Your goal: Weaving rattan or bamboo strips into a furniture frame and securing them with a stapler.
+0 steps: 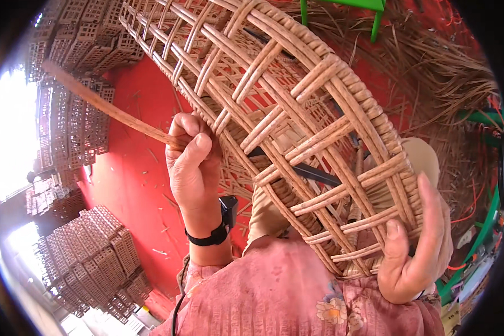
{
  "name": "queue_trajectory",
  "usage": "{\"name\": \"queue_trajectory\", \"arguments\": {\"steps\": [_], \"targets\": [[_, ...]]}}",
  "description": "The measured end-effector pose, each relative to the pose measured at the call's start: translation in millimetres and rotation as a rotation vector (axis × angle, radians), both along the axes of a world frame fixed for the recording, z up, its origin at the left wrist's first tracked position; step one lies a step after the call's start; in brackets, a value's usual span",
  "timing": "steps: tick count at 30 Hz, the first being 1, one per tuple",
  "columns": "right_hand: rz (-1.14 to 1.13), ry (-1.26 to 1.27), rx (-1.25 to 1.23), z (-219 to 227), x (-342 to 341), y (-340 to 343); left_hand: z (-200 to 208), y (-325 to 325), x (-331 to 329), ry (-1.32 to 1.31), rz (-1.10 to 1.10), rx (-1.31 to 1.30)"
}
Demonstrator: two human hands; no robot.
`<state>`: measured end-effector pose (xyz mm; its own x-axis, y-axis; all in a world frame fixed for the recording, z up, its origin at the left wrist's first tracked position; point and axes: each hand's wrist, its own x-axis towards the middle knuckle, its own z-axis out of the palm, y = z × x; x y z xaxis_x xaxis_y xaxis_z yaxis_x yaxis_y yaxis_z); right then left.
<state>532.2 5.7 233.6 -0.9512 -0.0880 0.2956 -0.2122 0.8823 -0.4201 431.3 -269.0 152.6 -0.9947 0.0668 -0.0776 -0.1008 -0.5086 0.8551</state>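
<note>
A brown wicker basket [288, 101], with an open lattice and a thick braided rim, is tilted in front of my body and reaches from the upper left to the lower right. At its left edge, my left hand [191, 162] is closed with the thumb pressed over the curled fingers. They pinch a flat brown wicker strand [112, 110], whose free length points to the upper left. Around the rim's lower right end, my right hand [420, 246] grips the basket, thumb on the lattice and fingers along the outside. A dark flat bar [316, 175] shows through the weave.
Stacked woven baskets [92, 252] stand at the lower left, with more stacks [75, 123] above them. Scraps of strand litter the red floor [137, 190]. A heap of loose strands [437, 67] lies at the upper right, near a green stool [347, 4].
</note>
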Motion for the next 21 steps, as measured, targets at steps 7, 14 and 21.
{"name": "queue_trajectory", "arguments": {"steps": [7, 14, 21], "targets": [[-0.029, -0.05, -0.021, 6.7, -2.8, 5.7, 23.3, 14.3, -1.4, -0.126, 0.04, -0.399], [-0.017, 0.112, 0.004, -2.0, -12.2, 17.6, 46.0, 20.3, -5.5, -0.06, -0.156, -0.892], [-0.194, 0.041, -0.308, 8.1, -46.4, 74.3, 27.3, 70.9, -34.9, -0.194, -0.277, -0.132]]}}
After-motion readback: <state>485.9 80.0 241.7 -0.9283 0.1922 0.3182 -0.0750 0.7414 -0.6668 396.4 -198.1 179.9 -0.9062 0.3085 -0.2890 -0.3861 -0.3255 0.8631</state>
